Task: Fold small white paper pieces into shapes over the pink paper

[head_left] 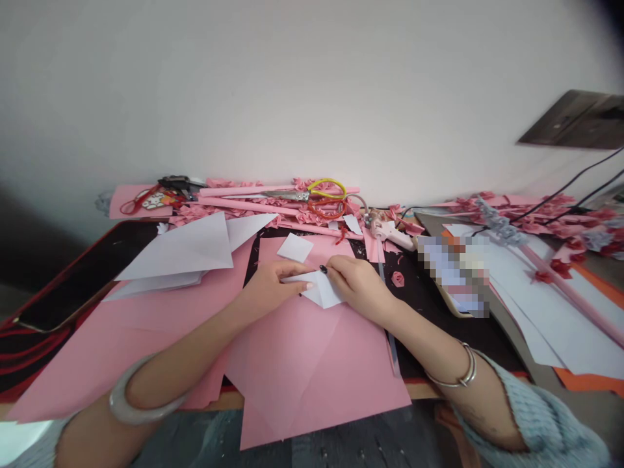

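A folded white paper sits between the fingers of both hands, just above the pink sheets. The left hand pinches its left end, thumb on top and fingers behind, likely to keep the layers from slipping. The right hand grips the other side with bent fingers, probably steadying the fold; its fingertips are partly hidden.

Just beyond the left fingers lies a small white square, apart from them. Left of those fingers, larger white sheets rest on pink paper, perhaps kept within reach. Farther beyond the fingertips, scissors lie on pink paper rolls, and a glue gun rests beyond the right fingers. To their right, a small paper rose and a phone could hinder a sideways sweep.
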`<state>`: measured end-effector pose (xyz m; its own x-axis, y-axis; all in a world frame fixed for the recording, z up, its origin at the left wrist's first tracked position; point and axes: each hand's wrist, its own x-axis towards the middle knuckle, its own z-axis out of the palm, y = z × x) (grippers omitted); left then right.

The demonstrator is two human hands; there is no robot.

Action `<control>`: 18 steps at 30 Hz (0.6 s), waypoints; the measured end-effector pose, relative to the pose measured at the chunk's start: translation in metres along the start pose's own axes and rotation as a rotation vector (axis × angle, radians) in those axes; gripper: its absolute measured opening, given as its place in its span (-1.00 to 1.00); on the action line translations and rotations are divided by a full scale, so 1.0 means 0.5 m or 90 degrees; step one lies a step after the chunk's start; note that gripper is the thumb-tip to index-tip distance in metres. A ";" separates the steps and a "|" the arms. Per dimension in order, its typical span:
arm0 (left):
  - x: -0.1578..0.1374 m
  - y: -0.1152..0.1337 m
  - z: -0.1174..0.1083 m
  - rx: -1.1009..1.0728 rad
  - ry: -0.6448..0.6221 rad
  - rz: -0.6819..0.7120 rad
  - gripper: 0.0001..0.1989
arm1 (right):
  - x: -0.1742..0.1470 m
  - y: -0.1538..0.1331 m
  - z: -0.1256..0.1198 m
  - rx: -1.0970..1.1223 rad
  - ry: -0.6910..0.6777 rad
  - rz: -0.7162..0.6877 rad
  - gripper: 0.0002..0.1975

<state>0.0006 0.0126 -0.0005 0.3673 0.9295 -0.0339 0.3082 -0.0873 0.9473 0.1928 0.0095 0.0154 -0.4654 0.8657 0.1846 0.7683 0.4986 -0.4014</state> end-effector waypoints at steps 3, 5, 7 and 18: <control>-0.002 -0.001 0.000 0.010 0.016 0.010 -0.74 | -0.001 0.000 -0.001 0.011 -0.003 -0.012 -0.77; -0.004 -0.001 -0.001 0.029 0.040 0.016 -0.77 | -0.003 -0.001 -0.001 0.019 -0.003 -0.018 -0.81; -0.007 0.001 -0.002 0.047 0.077 0.019 -0.79 | -0.006 -0.002 0.000 0.021 -0.001 -0.015 -0.84; -0.002 -0.003 0.001 -0.122 0.137 -0.020 -0.72 | -0.023 -0.030 0.004 0.096 0.012 -0.079 -0.60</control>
<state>0.0001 0.0118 -0.0021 0.1601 0.9870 -0.0147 0.1375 -0.0075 0.9905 0.1857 -0.0079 0.0173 -0.5435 0.7990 0.2573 0.6299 0.5908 -0.5041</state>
